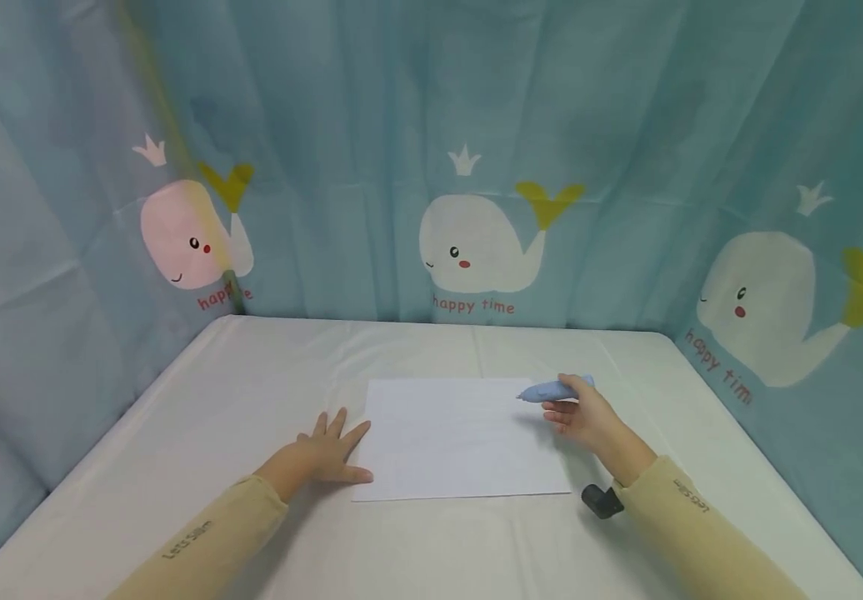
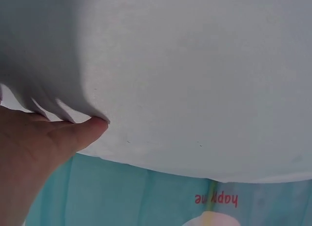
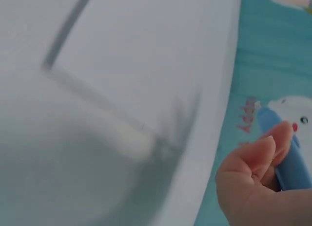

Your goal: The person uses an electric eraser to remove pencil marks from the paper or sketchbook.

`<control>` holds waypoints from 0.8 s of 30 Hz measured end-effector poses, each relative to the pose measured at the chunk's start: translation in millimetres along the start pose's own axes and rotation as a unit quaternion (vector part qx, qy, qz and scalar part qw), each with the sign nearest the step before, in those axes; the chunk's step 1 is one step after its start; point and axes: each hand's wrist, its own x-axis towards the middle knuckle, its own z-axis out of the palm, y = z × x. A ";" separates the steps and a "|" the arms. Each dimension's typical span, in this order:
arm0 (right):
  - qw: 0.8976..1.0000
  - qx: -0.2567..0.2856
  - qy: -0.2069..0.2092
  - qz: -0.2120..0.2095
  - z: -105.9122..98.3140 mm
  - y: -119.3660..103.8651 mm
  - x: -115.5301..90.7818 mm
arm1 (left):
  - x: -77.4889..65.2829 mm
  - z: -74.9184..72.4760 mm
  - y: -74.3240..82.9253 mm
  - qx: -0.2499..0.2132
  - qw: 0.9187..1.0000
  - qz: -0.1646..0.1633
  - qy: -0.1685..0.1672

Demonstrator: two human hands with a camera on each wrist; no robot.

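Observation:
A white sheet of paper (image 1: 461, 442) lies flat on the white-covered table. My left hand (image 1: 322, 454) rests at the sheet's left edge with its fingers spread; the thumb and index fingertips reach that edge. The left wrist view shows part of this hand (image 2: 44, 143) against a pale surface. Above the sheet's right side, my right hand (image 1: 589, 421) holds a thick light-blue pen (image 1: 547, 392) between thumb and fingers. The pen's tip points left and appears raised off the paper. In the right wrist view, the pen (image 3: 292, 162) has a small pale tip.
A small black device (image 1: 602, 502) sits by the right sleeve cuff. The white tablecloth (image 1: 431, 550) spreads around the sheet. Behind and beside the table hangs a blue curtain (image 1: 349, 150) printed with whales.

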 end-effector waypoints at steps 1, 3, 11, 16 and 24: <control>1.000 0.007 0.001 0.001 -6.8 -1.3 -0.7 | 1.5 0.4 -0.5 -0.001 1.000 0.000 0.000; 1.000 0.013 0.016 -0.002 -18.4 -2.6 -2.0 | 3.9 0.7 -1.5 -0.005 1.000 0.001 -0.001; 0.998 0.008 0.067 -0.007 -55.1 1.2 -2.5 | 14.7 3.2 -8.1 -0.007 1.000 0.008 0.002; 0.990 -0.110 0.085 0.006 -73.2 10.2 -4.5 | 11.5 3.5 -8.6 0.002 1.000 0.025 0.008; 0.915 -0.395 0.077 -0.034 -78.1 23.3 -8.7 | 2.1 5.4 -13.8 -0.029 0.999 0.041 0.006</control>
